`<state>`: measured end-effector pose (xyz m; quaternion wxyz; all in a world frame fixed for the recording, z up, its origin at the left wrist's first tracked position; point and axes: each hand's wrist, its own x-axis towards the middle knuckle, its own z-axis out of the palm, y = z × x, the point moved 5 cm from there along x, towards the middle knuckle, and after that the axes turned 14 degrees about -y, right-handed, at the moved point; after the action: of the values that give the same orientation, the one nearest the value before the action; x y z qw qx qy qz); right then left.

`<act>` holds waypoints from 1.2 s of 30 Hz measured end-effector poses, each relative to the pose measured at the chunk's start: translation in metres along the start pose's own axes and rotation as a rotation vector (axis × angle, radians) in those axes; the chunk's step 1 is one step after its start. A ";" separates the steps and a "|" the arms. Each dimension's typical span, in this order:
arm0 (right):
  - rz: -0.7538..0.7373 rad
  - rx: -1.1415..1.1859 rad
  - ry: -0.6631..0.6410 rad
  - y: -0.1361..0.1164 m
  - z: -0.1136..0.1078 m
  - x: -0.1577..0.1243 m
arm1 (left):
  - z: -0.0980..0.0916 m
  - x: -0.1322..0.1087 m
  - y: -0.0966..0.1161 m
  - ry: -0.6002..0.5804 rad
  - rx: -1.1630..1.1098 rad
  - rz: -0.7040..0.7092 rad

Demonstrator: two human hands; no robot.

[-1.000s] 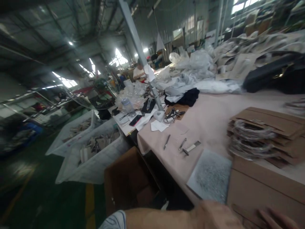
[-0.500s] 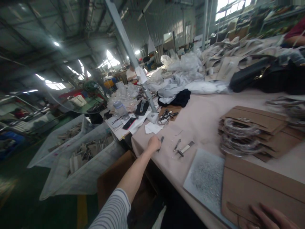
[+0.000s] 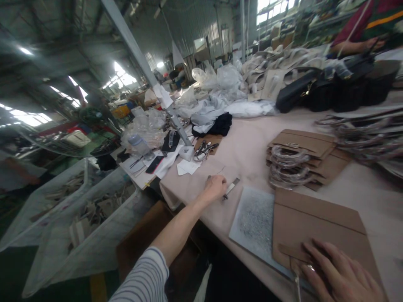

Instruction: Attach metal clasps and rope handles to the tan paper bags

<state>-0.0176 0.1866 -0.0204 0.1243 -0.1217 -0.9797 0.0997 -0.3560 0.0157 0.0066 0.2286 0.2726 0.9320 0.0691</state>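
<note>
My left hand [image 3: 215, 188], with a striped sleeve on the arm, lies curled on the pale pink table cover [image 3: 185, 180] over the small tools and hides most of them. A flat metal tool with a dark tip [image 3: 231, 187] sticks out just to its right. I cannot tell if the hand grips anything. My right hand [image 3: 338, 272] lies flat with fingers apart on a kraft cardboard sheet [image 3: 315, 222]. A grey speckled board [image 3: 255, 220] sits left of that sheet.
Stacked kraft cards with metal rings [image 3: 297, 157] and a heap of metal chains [image 3: 362, 138] lie to the right. Black handbags [image 3: 330, 90] and white plastic bags [image 3: 228, 77] fill the far side. White bins [image 3: 94, 222] and a brown box [image 3: 138, 235] stand left, below the table edge. A co-worker's arm [image 3: 355, 47] shows top right.
My left hand has come in from below and moved right onto the small tools. My right hand shows more, and the view has swung, bringing a co-worker into sight at top right.
</note>
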 end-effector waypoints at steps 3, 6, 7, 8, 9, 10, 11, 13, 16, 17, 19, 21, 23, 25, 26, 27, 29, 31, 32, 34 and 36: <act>0.006 -0.020 -0.009 -0.005 -0.004 0.000 | 0.013 0.002 0.019 -0.116 0.054 0.030; 0.007 -0.041 -0.015 -0.009 -0.007 0.000 | 0.017 0.007 0.024 -0.176 0.092 -0.009; 0.009 -0.043 -0.021 -0.010 -0.008 -0.001 | 0.017 0.009 0.024 -0.196 0.096 -0.022; 0.011 -0.041 -0.026 -0.010 -0.008 -0.001 | 0.017 0.011 0.024 -0.215 0.097 -0.032; 0.014 -0.037 -0.034 -0.011 -0.008 -0.001 | 0.015 0.013 0.024 -0.233 0.095 -0.040; 0.019 -0.031 -0.042 -0.011 -0.008 -0.002 | 0.014 0.015 0.024 -0.248 0.089 -0.044; 0.025 -0.023 -0.046 -0.011 -0.008 -0.002 | 0.012 0.016 0.024 -0.259 0.079 -0.046; 0.031 -0.006 -0.049 -0.011 -0.009 -0.002 | 0.008 0.016 0.022 -0.274 0.041 -0.042; 0.032 0.014 -0.045 -0.013 -0.010 -0.002 | 0.001 0.008 0.019 -0.288 -0.055 -0.007; 0.030 0.017 -0.045 -0.013 -0.011 -0.002 | -0.001 0.004 0.019 -0.285 -0.106 0.015; 0.029 0.019 -0.048 -0.014 -0.012 -0.001 | -0.003 -0.008 0.023 -0.253 -0.336 0.103; 0.033 0.019 -0.053 -0.014 -0.012 -0.001 | 0.001 -0.023 0.033 -0.203 -0.715 0.237; 0.041 0.021 -0.059 -0.014 -0.012 -0.001 | 0.015 -0.042 0.050 -0.196 -1.062 0.368; 0.051 0.027 -0.066 -0.014 -0.012 -0.001 | 0.036 -0.061 0.071 -0.245 -1.193 0.460; 0.054 0.031 -0.070 -0.014 -0.011 -0.001 | 0.047 -0.070 0.082 -0.266 -1.204 0.498; 0.056 0.035 -0.075 -0.014 -0.011 -0.001 | 0.057 -0.078 0.091 -0.276 -1.201 0.532; 0.061 0.042 -0.080 -0.014 -0.011 -0.002 | 0.075 -0.091 0.105 -0.271 -1.186 0.580; 0.060 0.043 -0.085 -0.014 -0.010 -0.002 | 0.088 -0.100 0.112 -0.254 -1.162 0.612; 0.060 0.042 -0.089 -0.014 -0.010 -0.002 | 0.091 -0.103 0.113 -0.239 -1.146 0.629; 0.060 0.038 -0.098 -0.014 -0.010 -0.002 | 0.095 -0.107 0.113 -0.194 -1.112 0.669; 0.062 0.039 -0.103 -0.014 -0.010 -0.002 | 0.097 -0.107 0.110 -0.162 -1.108 0.709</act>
<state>-0.0162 0.1742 -0.0082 0.0728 -0.1445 -0.9784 0.1285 -0.1784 0.0508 -0.0095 0.3680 0.4093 0.5922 0.5885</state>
